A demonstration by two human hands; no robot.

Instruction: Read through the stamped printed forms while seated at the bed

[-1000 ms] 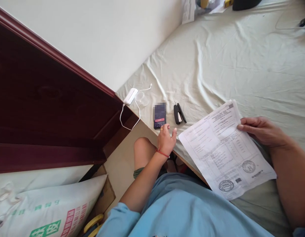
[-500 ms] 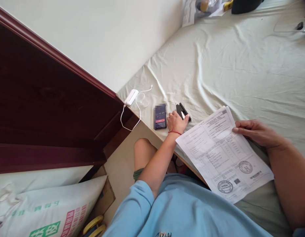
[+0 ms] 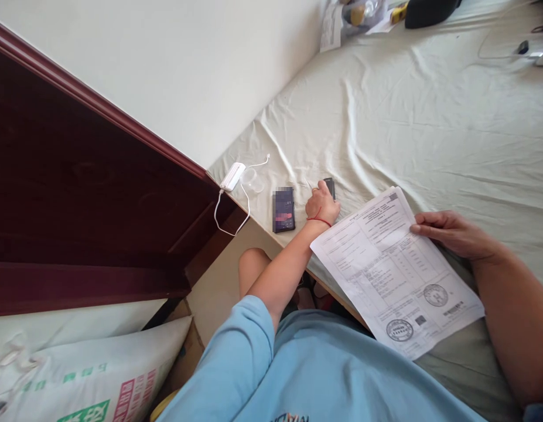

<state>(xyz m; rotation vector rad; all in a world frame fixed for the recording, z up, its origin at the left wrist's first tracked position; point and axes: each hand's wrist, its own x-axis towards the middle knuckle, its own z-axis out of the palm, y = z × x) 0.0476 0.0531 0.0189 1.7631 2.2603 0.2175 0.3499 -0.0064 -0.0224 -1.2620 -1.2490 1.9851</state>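
My left hand [image 3: 323,205], with a red string round the wrist, is closed over a black stapler [image 3: 330,186] that lies on the pale green bed sheet [image 3: 420,117]; only the stapler's far end shows past my fingers. Just left of that hand lies a dark phone [image 3: 283,209] with its screen lit. My right hand [image 3: 453,233] pinches the right edge of a printed paper sheet [image 3: 396,269] with round stamps, which rests on the sheet near the bed's edge.
A white charger with its cable [image 3: 232,176] and a clear small cup [image 3: 252,177] sit at the bed corner by the dark wooden headboard [image 3: 78,187]. A printed sack [image 3: 86,375] lies on the floor at lower left. Clutter lies at the bed's far end [image 3: 385,12].
My left hand moved from beside the phone up and right onto the stapler and closed over it. The paper shifted slightly left with my right hand.
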